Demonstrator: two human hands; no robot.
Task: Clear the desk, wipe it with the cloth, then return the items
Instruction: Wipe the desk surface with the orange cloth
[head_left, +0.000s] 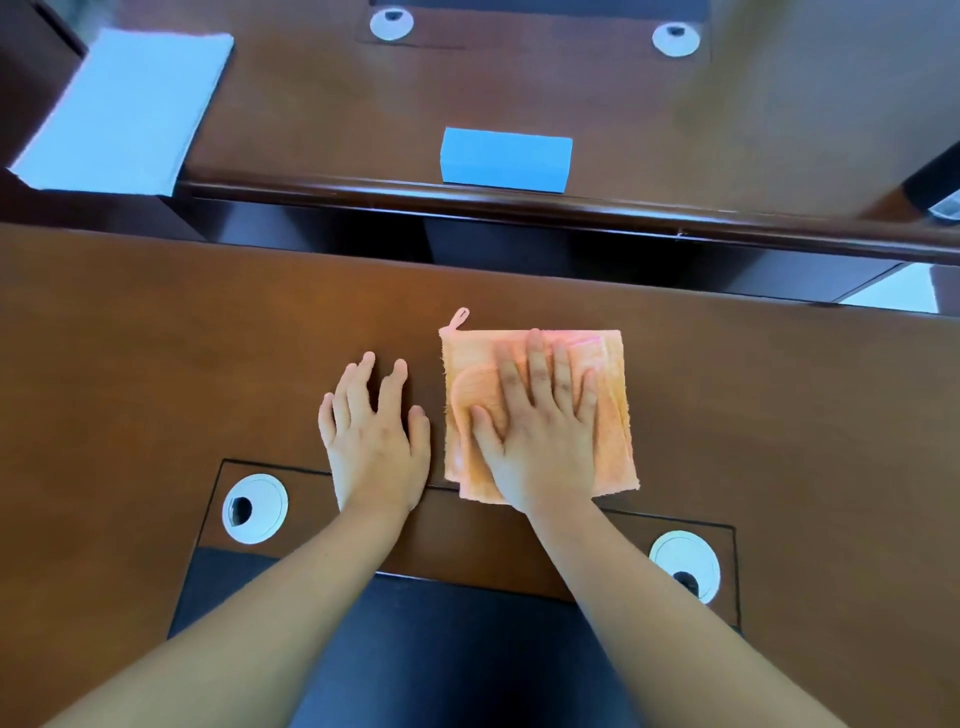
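Your right hand (540, 431) flat on folded orange cloth (613, 415), fingers spread straight, pressing, nothing gripped. Cloth on near desk (156, 364), just right of left hand (376, 436); hanging loop at far-left corner. Left hand flat on bare wood, fingers straight, holding nothing. Long axis runs away from you. Right hand does the wipe, likely sideways strokes.

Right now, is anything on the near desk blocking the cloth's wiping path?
Nothing visible does. The right hand presses flat on the orange cloth; only the left hand rests on the near desk beside it.
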